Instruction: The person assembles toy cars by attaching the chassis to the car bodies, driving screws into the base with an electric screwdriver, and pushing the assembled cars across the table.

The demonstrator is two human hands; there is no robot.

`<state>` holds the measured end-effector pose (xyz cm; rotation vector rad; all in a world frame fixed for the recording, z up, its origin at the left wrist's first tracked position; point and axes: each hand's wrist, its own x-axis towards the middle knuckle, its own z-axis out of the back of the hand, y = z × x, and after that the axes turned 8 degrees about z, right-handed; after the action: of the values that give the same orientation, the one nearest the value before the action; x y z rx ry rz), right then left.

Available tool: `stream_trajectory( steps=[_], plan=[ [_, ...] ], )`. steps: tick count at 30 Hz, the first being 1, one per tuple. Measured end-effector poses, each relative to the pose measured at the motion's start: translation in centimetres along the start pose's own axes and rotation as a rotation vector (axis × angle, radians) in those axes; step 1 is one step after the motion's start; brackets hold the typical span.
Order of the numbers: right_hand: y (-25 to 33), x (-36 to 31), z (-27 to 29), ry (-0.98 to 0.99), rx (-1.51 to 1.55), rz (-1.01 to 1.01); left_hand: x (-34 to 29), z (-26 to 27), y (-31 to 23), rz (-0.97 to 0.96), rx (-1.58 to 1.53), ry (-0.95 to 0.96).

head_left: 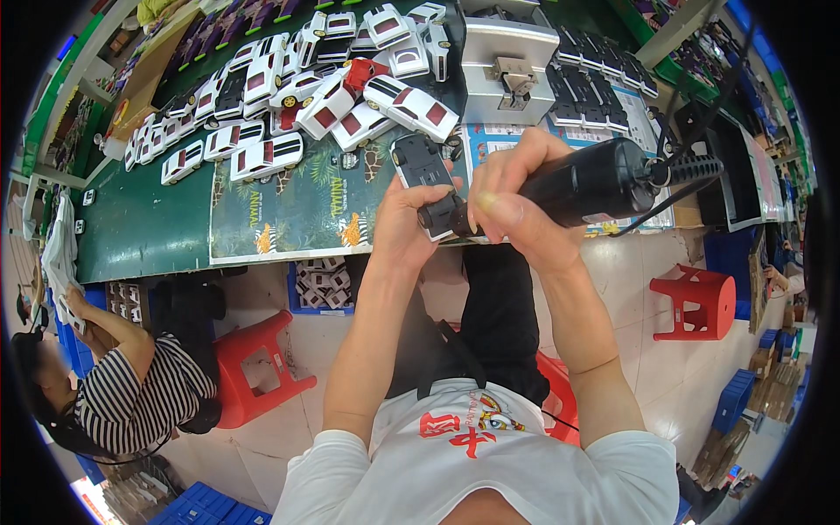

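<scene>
My left hand [404,216] is closed round a toy car [423,172] turned over, its black underside facing up, just above the near edge of the bench. My right hand [521,194] grips a black electric screwdriver [588,182] with a coiled cord at its back end. The tool's tip meets the near end of the car's underside, mostly hidden by my right fingers. Just beyond my hands lies a heap of white toy cars [412,107], with a red one [360,74] among them.
A metal fixture [509,66] with a latch stands at the back middle. Rows of black car bases [588,94] lie right of it. A co-worker in a striped top [144,394] sits at left. Red stools [696,302] and a blue bin of white parts [322,287] are below.
</scene>
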<state>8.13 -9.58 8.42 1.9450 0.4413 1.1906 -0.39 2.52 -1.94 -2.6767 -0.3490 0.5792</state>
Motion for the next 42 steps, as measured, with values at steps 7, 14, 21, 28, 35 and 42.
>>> stream_trajectory(
  steps=[7,14,21,28,35,42],
  plan=[
    [-0.4,0.0,-0.2,0.019,-0.055,0.022,-0.3,-0.2,-0.4,0.032,0.0,-0.031],
    [-0.3,-0.4,-0.4,-0.054,0.15,-0.014,-0.3,-0.4,-0.3,0.028,-0.002,-0.017],
    [-0.5,-0.6,0.0,0.061,0.128,0.054,-1.2,-0.3,-0.9,0.042,0.063,0.037],
    [4.3,-0.9,4.0,0.065,0.072,0.211,-6.2,-0.3,-11.0,-0.182,1.424,0.18],
    [5.5,-1.9,9.9,0.024,0.06,0.22,-13.0,8.0,-23.6,-0.271,2.686,-0.446],
    [5.0,-3.2,15.3,-0.192,-0.158,0.142,-17.0,12.9,-29.4,-0.353,2.782,-1.066]
  ],
)
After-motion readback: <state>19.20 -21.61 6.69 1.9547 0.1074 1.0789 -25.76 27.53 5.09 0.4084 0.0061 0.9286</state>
